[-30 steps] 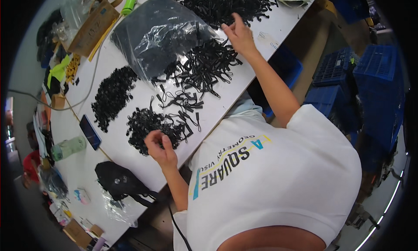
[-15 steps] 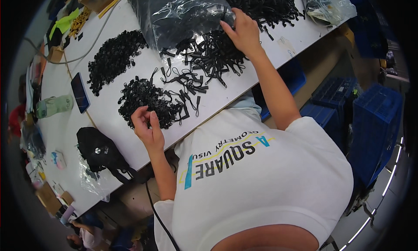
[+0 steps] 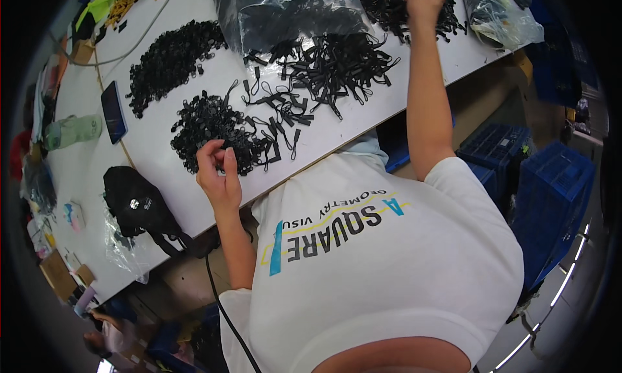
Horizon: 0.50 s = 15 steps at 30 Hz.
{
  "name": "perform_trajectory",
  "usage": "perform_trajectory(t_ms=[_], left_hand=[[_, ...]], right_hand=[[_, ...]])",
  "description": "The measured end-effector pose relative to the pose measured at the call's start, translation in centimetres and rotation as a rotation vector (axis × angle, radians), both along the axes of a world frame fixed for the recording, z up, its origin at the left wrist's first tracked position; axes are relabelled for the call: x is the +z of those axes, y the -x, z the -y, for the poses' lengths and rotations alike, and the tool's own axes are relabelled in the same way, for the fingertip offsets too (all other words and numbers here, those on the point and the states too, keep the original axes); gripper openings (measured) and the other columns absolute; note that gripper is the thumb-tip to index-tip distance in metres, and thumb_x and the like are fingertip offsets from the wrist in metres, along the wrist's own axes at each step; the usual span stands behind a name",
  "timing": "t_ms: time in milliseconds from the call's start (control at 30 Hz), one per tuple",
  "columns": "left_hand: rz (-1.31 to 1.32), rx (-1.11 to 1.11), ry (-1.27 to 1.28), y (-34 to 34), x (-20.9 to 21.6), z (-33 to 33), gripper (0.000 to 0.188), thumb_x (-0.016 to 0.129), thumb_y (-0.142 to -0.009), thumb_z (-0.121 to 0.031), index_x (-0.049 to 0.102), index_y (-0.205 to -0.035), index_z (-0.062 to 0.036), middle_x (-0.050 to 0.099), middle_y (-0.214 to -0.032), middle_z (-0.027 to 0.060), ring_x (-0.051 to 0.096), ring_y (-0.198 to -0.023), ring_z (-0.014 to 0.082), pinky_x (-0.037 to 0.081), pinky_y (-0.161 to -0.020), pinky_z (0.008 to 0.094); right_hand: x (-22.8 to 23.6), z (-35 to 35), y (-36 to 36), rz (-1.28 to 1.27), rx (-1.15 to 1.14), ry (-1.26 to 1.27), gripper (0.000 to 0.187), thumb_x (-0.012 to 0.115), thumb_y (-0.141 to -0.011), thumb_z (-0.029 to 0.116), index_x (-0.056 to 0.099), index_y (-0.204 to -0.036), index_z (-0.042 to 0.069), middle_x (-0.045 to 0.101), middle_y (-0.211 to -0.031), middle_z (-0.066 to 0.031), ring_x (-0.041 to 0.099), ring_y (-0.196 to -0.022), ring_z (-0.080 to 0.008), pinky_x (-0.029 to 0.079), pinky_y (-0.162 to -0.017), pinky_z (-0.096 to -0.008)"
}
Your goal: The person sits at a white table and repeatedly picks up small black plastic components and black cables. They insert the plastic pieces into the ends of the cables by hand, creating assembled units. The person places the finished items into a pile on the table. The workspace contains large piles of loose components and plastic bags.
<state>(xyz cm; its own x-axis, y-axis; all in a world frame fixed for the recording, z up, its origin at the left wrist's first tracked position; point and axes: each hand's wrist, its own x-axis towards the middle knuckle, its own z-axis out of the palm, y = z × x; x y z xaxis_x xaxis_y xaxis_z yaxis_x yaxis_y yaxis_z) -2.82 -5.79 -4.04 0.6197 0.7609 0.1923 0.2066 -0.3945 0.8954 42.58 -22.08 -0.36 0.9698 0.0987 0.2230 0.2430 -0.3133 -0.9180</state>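
My left hand [image 3: 219, 173] rests at the near edge of a pile of small black plastic pieces [image 3: 204, 124], its fingers loosely curled and the thumb apart, with nothing visible between them. At the top edge, my right hand [image 3: 424, 5] reaches over the far pile of black zipper pulls [image 3: 382, 9]; its fingers stretch left, partly cut off by the frame, and I see nothing in them. Loose corded zipper pulls [image 3: 278, 117] lie beside the small pieces. More looped zipper pulls [image 3: 343, 68] heap at the mouth of a clear plastic bag [image 3: 291, 17].
Another heap of small black pieces [image 3: 172, 62] lies farther left on the white table [image 3: 343, 130]. A phone [image 3: 114, 113], a green bottle [image 3: 73, 132] and a black pouch [image 3: 139, 201] are on the left. Blue crates [image 3: 551, 204] stand at right; a person [image 3: 113, 331] is at lower left.
My right hand has moved from the bag's edge, where a zipper pull was at its fingertips, away and right to the far pile. My left hand stays by the small pieces.
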Motion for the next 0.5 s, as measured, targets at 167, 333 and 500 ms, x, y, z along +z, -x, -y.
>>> perform_trajectory(t_ms=[167,333,500], left_hand=[[0.007,0.076,0.006,0.2,0.1,-0.3,0.020,0.064,-0.088,-0.009,0.058,-0.104,0.0001,0.057,-0.070,0.0034,0.050,-0.060,0.0084,0.042,-0.058,0.0232],[-0.144,0.082,-0.105,0.2,0.4,-0.8,0.020,0.071,-0.082,-0.009,0.062,-0.099,-0.0015,0.058,-0.072,0.0036,0.051,-0.060,0.0109,0.042,-0.058,0.0262],[-0.249,-0.074,-0.353,-0.3,0.6,-1.1,0.032,0.078,-0.073,-0.011,0.064,-0.101,-0.0031,0.055,-0.074,0.0046,0.052,-0.062,0.0162,0.043,-0.057,0.0304]], right_hand=[[-0.2,1.4,7.6,0.596,0.180,0.600,0.040,0.074,-0.080,0.025,0.064,-0.111,0.002,0.067,-0.102,-0.0173,0.066,-0.091,-0.0310,0.051,-0.082,-0.0399],[-5.1,-1.1,19.6,0.749,0.992,0.706,0.061,0.074,-0.076,0.039,0.053,-0.128,0.016,0.053,-0.125,-0.0069,0.048,-0.119,-0.0267,0.037,-0.097,-0.0458],[-7.0,-2.8,20.0,0.762,0.918,0.759,0.048,0.070,-0.080,0.037,0.056,-0.121,0.016,0.058,-0.108,-0.0046,0.052,-0.103,-0.0224,0.039,-0.087,-0.0410]])
